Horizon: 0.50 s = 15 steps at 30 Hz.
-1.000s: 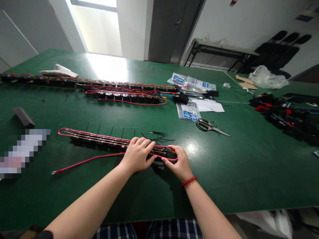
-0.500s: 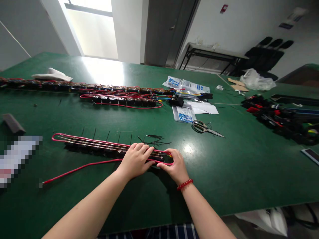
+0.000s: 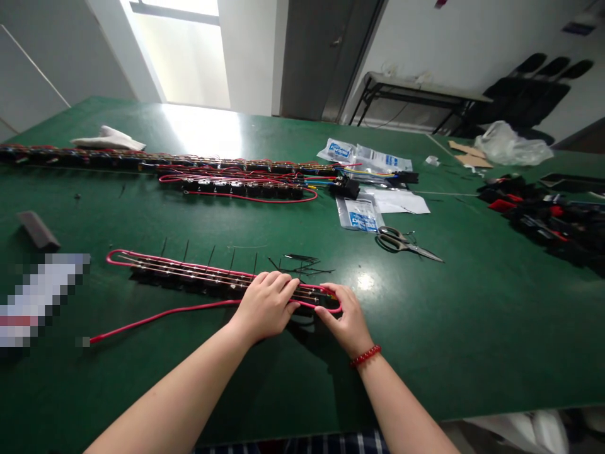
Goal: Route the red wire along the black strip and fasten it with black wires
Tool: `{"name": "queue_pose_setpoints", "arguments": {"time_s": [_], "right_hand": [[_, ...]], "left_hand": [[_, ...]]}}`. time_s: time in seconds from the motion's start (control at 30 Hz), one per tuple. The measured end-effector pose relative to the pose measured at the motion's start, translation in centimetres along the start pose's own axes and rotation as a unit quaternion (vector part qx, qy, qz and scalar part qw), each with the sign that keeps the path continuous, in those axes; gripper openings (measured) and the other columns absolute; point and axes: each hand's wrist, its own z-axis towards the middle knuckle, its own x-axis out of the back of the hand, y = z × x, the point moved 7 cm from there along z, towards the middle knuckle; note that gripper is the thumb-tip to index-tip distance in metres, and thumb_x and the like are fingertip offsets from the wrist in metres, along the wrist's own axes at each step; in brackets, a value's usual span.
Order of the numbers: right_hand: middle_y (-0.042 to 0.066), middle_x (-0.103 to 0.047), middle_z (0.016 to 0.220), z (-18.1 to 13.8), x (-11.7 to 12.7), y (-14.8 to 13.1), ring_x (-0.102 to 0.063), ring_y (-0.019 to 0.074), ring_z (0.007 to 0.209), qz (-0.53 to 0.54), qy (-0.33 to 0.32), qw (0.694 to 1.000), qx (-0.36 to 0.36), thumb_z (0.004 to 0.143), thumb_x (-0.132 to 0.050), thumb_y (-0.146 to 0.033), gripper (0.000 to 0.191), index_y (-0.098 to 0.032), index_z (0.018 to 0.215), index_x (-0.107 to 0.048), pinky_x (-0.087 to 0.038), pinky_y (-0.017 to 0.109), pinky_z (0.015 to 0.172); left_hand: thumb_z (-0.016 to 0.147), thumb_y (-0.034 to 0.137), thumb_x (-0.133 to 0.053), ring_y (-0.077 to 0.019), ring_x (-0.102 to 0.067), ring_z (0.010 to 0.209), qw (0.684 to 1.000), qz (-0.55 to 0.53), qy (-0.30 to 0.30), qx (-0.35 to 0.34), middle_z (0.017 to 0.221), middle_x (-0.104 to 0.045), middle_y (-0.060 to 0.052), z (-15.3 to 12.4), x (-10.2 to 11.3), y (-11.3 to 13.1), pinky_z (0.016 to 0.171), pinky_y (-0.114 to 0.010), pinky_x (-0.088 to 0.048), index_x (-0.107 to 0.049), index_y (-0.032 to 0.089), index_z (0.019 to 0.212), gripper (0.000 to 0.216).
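A long strip of black switch blocks (image 3: 189,275) wired with a red wire (image 3: 155,315) lies across the green table (image 3: 472,328) in front of me. My left hand (image 3: 265,305) rests on the strip's right part, fingers curled over the blocks. My right hand (image 3: 344,317) pinches the red wire loop at the strip's right end. Black cable ties stick up along the strip, and a few loose ties (image 3: 297,263) lie just behind my hands.
Further back lie two more wired strips (image 3: 236,184). Plastic bags (image 3: 363,157) and scissors (image 3: 406,243) are to the right. A pile of black and red parts (image 3: 543,217) sits at the far right. A dark block (image 3: 38,228) and white cloth (image 3: 106,137) are on the left.
Both hands stay on the strip's right end with only small finger shifts; the camera view has wobbled slightly.
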Motion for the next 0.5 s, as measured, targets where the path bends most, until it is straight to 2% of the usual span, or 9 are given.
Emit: {"name": "queue_pose_setpoints", "arguments": {"time_s": [0.3, 0.5], "right_hand": [[0.01, -0.067, 0.105, 0.04, -0.12, 0.05, -0.06, 0.0279, 0.1, -0.005, 0.012, 1.0, -0.001, 0.08, -0.062, -0.063, 0.048, -0.022, 0.106, -0.061, -0.049, 0.046, 0.089], [0.008, -0.067, 0.105, 0.08, -0.14, 0.25, -0.06, 0.0274, 0.1, -0.009, 0.014, 1.0, -0.006, 0.079, -0.065, -0.061, 0.047, -0.023, 0.105, -0.062, -0.048, 0.045, 0.09]], "left_hand": [[0.094, 0.031, -0.047, -0.0265, -0.056, 0.11, 1.0, -0.007, 0.015, 0.011, 0.123, -0.063, -0.011, -0.14, -0.1, 0.39, 0.096, -0.044, -0.04, -0.054, 0.016, 0.128, 0.038], [0.093, 0.039, -0.05, -0.027, -0.057, 0.109, 1.0, -0.013, 0.019, 0.015, 0.121, -0.064, -0.011, -0.17, -0.23, 0.44, 0.096, -0.045, -0.04, -0.054, 0.016, 0.127, 0.042]]}}
